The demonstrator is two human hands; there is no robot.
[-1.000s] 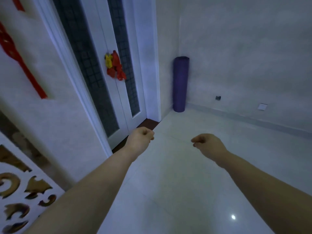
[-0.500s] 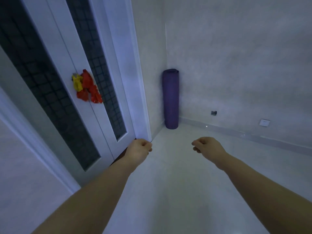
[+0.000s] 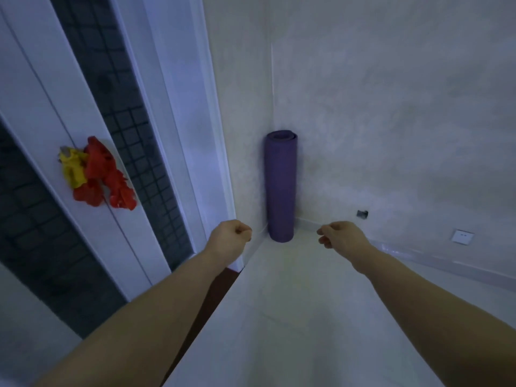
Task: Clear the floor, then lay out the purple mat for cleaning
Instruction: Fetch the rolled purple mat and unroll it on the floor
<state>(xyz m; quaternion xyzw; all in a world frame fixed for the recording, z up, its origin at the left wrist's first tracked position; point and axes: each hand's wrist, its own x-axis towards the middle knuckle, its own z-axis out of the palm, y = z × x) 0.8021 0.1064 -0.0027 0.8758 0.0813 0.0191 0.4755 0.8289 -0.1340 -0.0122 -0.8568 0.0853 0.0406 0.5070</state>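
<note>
Single head-worn wide-angle view, facing forward and down along both forearms into a room corner; the left hand (image 3: 229, 238) and right hand (image 3: 343, 236) lie near, the upright rolled purple mat (image 3: 280, 188) farther beyond

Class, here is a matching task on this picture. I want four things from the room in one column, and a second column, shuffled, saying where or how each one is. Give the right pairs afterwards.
Column 1
1. purple mat
2. red and yellow ornament
3. white wall plate
4. left hand

Column 2
A. fixed low on the right-hand wall
B. curled into a fist, holding nothing
C. rolled up, standing upright in the corner
D. hanging on the door

Pairs: 1-C, 2-D, 3-A, 4-B
</note>
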